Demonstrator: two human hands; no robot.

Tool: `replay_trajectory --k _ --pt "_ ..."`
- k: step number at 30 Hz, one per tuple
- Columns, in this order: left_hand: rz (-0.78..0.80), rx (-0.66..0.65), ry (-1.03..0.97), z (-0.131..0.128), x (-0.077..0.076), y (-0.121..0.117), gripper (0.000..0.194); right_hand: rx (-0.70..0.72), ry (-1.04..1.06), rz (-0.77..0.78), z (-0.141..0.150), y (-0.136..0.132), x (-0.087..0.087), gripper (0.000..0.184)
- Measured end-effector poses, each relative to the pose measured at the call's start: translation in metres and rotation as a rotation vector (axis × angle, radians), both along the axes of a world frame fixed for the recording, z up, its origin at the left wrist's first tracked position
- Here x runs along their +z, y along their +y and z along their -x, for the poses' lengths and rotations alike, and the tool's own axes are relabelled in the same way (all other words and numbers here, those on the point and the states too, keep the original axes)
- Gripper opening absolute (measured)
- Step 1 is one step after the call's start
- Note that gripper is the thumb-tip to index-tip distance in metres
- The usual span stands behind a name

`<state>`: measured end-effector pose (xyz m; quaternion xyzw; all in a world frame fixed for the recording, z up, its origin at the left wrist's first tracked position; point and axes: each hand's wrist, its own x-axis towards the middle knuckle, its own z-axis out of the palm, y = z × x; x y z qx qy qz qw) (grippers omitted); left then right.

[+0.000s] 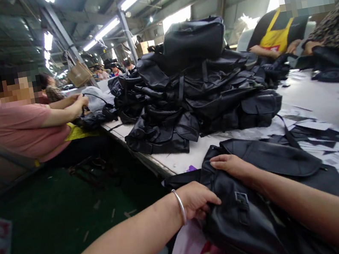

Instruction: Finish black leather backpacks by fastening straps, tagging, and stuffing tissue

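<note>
A black leather-look backpack with a buckle on its front lies over the table's near edge and my lap. My left hand, with a silver bangle at the wrist, pinches the bag's side, fingers closed and curled under. Across the bag's upper part rests my right hand, its thumb and fingers pressed on the black material; part of its grip is hidden. The bag's flap lies to the right of that hand.
A tall heap of black bags stands ahead on the white table. Tags and black scraps lie at right. A seated person in pink works at left; two people, one in a yellow apron, work across at right.
</note>
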<state>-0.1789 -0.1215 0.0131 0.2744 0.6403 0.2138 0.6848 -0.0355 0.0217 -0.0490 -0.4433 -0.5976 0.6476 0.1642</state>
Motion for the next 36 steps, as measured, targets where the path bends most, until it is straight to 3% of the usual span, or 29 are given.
replay_trajectory --k 4,10,14,19,24,30,36 --pt "-0.031 0.083 -0.212 0.01 -0.011 -0.004 0.043 0.148 0.025 0.132 -0.018 0.002 0.01 0.041" --pt "-0.167 0.194 -0.373 0.011 -0.026 -0.015 0.044 0.38 0.056 0.391 -0.054 0.005 0.011 0.055" --pt "-0.224 0.244 -0.411 0.008 -0.035 -0.019 0.041 0.484 0.153 0.608 -0.063 0.0 0.003 0.056" --pt "-0.215 0.237 -0.351 0.005 -0.038 -0.015 0.037 0.526 0.268 0.702 -0.058 -0.01 -0.003 0.046" --pt "-0.234 0.199 -0.274 0.004 -0.037 -0.015 0.033 0.498 0.241 0.678 -0.052 -0.012 -0.009 0.047" --pt "-0.269 0.126 -0.14 0.007 -0.033 -0.019 0.029 0.426 0.118 0.421 -0.07 0.011 -0.001 0.041" --pt "-0.296 0.038 -0.011 0.007 -0.026 -0.015 0.026 0.591 0.032 0.356 -0.08 0.012 0.009 0.042"
